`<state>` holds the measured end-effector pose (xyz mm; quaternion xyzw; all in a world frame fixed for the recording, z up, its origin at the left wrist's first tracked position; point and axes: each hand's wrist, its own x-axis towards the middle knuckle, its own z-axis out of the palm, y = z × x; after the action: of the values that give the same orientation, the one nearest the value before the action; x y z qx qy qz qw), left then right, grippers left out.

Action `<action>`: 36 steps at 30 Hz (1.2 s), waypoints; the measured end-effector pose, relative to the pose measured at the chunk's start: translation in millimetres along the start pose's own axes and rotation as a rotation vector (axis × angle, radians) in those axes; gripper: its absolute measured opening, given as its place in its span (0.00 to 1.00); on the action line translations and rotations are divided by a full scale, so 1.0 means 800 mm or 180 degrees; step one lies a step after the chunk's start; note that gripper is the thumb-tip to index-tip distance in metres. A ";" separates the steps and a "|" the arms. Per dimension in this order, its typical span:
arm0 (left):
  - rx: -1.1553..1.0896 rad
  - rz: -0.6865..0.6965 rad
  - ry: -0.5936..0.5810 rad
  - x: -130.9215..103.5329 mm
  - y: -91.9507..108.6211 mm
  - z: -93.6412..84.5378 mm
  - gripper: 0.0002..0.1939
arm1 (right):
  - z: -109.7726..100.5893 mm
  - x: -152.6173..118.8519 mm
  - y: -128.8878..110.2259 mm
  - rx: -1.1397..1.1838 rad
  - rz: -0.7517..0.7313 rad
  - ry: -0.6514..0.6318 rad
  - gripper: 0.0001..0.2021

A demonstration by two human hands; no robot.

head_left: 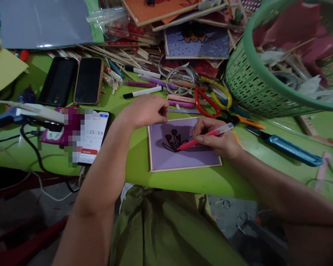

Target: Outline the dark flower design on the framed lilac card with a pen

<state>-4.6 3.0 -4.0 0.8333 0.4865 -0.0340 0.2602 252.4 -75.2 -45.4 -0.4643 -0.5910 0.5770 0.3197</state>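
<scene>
I'm holding a red pen (215, 132) in my right hand (215, 142); its tip is pointing leftward and down toward me, its long axis slanting up to the clear end on the right. The tip is meeting the base of a flower drawing (175, 140) on a purple card (180, 160). The card is lying lengthwise from left to right on the green table (166, 181) before me, its flowers pointing away from me. My right fingers are pinching the pen and covering part of the card's right side. My left hand (150, 110) is curling its fingers at the far edge; I cannot tell whether they're gripping or pressing it. Farther out, square blocks are hiding part of a lit phone (96, 129), and the picture's edge is cutting off a green basket (246, 74).
</scene>
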 end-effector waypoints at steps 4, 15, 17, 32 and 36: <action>-0.0008 0.0009 0.0012 -0.001 0.003 -0.001 0.07 | -0.001 0.000 0.001 -0.0007 -0.0033 -0.0011 0.17; 0.0074 -0.0005 -0.0034 -0.001 0.003 -0.002 0.07 | 0.002 -0.002 -0.001 0.0068 -0.0072 0.0072 0.21; 0.0092 -0.0016 -0.0051 0.000 0.003 -0.002 0.08 | 0.003 -0.001 -0.004 0.0123 -0.0053 0.0154 0.21; 0.0077 -0.0100 -0.0107 0.000 0.007 -0.004 0.10 | 0.004 0.000 -0.009 0.0194 0.0081 0.0070 0.17; 0.0081 -0.0163 -0.0159 -0.001 0.009 -0.005 0.11 | 0.004 -0.001 -0.008 0.0243 0.0023 0.0107 0.17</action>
<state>0.5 1.4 2.4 0.8228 0.5005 -0.0677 0.2607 248.6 -76.6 -39.6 -0.4635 -0.5614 0.5924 0.3451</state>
